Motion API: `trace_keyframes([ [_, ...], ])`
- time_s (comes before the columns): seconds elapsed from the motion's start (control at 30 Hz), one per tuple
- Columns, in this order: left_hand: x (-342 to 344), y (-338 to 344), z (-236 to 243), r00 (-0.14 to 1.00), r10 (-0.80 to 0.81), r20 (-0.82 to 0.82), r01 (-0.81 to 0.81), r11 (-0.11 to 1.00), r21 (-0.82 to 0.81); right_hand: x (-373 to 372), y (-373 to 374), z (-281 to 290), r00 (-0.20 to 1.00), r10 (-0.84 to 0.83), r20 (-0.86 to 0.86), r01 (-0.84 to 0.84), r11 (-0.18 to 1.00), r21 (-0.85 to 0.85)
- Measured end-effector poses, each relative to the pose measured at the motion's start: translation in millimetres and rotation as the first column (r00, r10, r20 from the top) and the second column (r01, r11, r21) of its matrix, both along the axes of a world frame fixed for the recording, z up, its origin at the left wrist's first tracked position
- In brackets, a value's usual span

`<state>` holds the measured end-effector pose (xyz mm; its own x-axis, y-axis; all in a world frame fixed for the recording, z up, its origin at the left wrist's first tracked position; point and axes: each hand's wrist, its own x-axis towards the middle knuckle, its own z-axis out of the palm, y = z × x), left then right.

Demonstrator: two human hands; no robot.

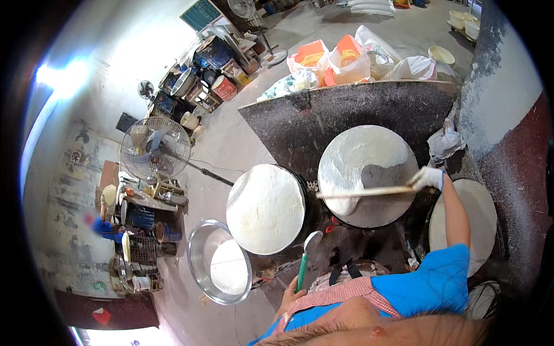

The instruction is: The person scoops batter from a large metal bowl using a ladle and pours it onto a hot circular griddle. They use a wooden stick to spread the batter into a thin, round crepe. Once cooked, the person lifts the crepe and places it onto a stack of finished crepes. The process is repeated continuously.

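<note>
My right hand [427,179], in a white glove, is closed round one end of a long flat wooden stick [378,192]. The stick lies across a round griddle [381,214], over pale wet batter [352,153]. This batter coats the far and left parts of the surface, while a grey patch shows bare. A thick lump of batter sits at the stick's near side. Low in the middle, my bare left hand [291,297] grips the green handle of a ladle [302,268]. Its whitish bowl points away from me, beside a second round griddle covered by a pale sheet [265,209].
A steel basin [196,248] with white batter stands at the left. Another round plate [476,225] is by my right arm. Beyond a dark panel [358,109] are open bags [346,57]. A standing fan [154,151] and another person [107,228] are farther left.
</note>
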<state>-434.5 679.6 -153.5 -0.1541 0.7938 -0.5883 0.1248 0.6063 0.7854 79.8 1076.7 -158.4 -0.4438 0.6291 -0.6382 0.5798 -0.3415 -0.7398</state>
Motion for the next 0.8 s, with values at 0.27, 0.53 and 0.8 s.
trace_keyframes([
  [0.27, -22, -7, 24, 1.0, -0.012, 0.025, 0.015, 0.991, -0.135, -67, 16, 32, 0.994, 0.035, 0.102, -0.029, 0.997, -0.065],
  [0.53, -80, -3, 6, 0.966, -0.219, 0.135, 0.231, 0.97, -0.082, 14, -291, 122, 0.766, -0.556, 0.323, 0.553, 0.826, 0.112],
  [0.8, -116, 5, 57, 0.901, -0.297, 0.316, 0.355, 0.924, -0.141, -290, -324, -70, 0.571, -0.787, -0.235, 0.715, 0.335, 0.614],
])
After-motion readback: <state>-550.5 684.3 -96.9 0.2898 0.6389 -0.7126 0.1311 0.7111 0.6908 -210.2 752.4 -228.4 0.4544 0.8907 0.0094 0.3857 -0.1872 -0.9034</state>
